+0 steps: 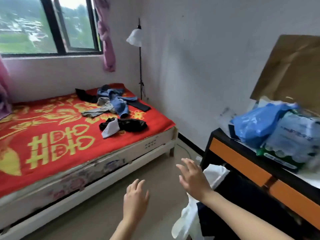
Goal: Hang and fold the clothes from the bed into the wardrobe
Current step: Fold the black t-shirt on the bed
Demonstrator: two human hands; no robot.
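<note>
Clothes are still dumped on the bed (52, 129), which has a red cover with yellow patterns. Far end has a messy pile (110, 101) of blue denim, grey and black pieces all tangled together. Just nearer sits a crumpled black garment (133, 125) with a white piece (110, 129) lying on it.

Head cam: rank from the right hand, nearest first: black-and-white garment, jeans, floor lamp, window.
From the right hand:
1. Black-and-white garment, near edge of the bed.
2. Jeans, farther back on the bed.
3. Floor lamp, corner behind the bed.
4. Window, far wall, left.
</note>
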